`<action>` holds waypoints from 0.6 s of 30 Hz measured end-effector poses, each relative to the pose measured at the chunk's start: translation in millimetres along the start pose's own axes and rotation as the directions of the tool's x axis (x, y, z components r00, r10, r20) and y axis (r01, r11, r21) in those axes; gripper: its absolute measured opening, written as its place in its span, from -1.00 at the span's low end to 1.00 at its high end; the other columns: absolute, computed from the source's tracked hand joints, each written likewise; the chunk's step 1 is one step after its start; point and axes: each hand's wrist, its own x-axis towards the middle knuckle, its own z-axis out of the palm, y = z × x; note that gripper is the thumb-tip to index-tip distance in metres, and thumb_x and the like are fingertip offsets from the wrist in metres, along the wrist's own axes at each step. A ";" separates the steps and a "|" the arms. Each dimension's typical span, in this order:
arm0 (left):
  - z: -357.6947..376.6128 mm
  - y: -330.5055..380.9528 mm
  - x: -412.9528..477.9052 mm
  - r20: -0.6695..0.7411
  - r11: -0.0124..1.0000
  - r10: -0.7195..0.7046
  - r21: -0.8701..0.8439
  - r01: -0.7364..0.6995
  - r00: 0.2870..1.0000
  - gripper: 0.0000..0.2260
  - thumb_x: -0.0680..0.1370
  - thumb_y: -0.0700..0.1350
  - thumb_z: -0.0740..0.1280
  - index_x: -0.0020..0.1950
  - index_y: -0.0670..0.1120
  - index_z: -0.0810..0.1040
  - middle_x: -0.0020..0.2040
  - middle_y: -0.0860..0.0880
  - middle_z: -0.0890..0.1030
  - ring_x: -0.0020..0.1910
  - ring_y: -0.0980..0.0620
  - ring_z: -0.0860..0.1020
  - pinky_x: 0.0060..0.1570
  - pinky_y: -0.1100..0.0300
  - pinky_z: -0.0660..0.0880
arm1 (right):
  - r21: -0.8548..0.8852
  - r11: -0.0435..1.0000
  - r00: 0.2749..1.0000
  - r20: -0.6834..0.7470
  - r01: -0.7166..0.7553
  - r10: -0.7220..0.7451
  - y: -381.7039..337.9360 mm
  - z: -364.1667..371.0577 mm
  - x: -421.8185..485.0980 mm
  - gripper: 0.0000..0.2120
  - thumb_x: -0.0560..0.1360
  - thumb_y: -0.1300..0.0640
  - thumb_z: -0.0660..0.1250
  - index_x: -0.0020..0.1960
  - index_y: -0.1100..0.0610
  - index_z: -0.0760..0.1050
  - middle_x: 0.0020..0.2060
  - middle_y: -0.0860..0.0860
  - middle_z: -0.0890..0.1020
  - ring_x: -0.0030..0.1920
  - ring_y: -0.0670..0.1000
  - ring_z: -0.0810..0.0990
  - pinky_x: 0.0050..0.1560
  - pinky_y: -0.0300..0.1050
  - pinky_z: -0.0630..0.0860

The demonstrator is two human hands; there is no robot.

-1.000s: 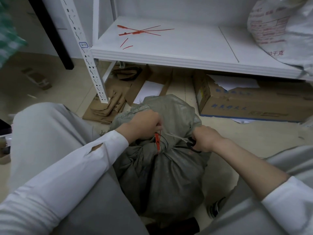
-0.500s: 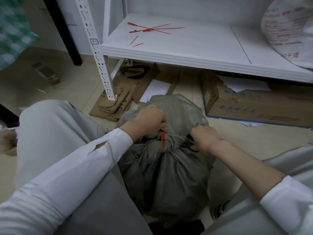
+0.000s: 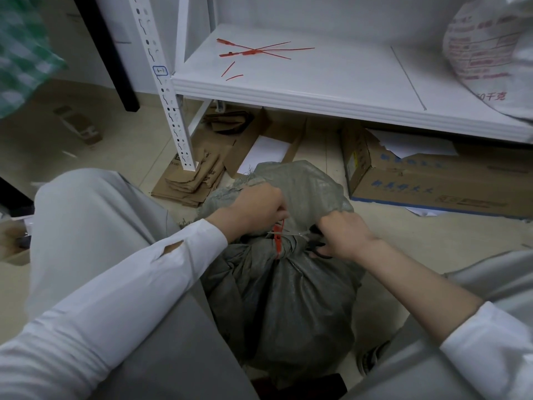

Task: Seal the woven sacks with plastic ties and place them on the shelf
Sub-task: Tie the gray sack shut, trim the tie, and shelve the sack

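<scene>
A grey-green woven sack [image 3: 288,298] stands on the floor between my knees, its neck cinched by a red plastic tie [image 3: 277,242]. My left hand [image 3: 256,207] pinches the upper end of the tie above the neck. My right hand [image 3: 343,236] grips black-handled scissors [image 3: 315,245], whose thin blades reach left across the red tie. The white shelf [image 3: 317,90] lies just beyond the sack. On it lie several loose red ties [image 3: 259,50] and two short cut pieces [image 3: 230,72].
A white printed sack [image 3: 490,53] sits on the shelf at the right. Under the shelf are a cardboard box [image 3: 432,186] with blue print, flattened cardboard [image 3: 199,174] and white paper. The shelf's perforated post [image 3: 167,90] stands at the left, with a dark leg behind.
The view has shifted slightly left and closer. Both hands stay at the sack's neck; the scissor blades now sit across the red tie.
</scene>
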 end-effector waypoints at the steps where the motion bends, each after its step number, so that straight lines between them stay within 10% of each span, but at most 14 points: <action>1: 0.4 0.5 0.0 -0.005 1.000 0.005 -0.011 -0.005 1.000 -0.70 0.60 0.02 0.27 -0.23 -0.09 0.63 -0.32 0.01 0.60 -0.34 0.05 0.54 -0.31 0.13 0.52 | -0.005 1.000 1.000 -0.008 0.001 -0.001 -2.1 -0.5 0.4 -0.64 0.43 -0.17 0.38 0.00 0.12 0.53 -0.03 0.09 0.60 0.01 0.14 0.61 -0.21 -0.11 0.37; 18: 2.1 2.9 -3.1 -0.036 0.999 0.012 -0.036 -0.013 0.999 -0.67 0.60 0.03 0.25 -0.35 -0.02 0.49 -0.40 0.09 0.47 -0.33 0.05 0.50 -0.36 0.20 0.33 | -0.080 0.997 0.997 0.071 0.002 0.003 -22.2 8.9 6.4 -0.67 0.49 -0.08 0.35 0.10 0.15 0.53 0.05 0.08 0.60 0.07 0.11 0.60 -0.17 -0.09 0.37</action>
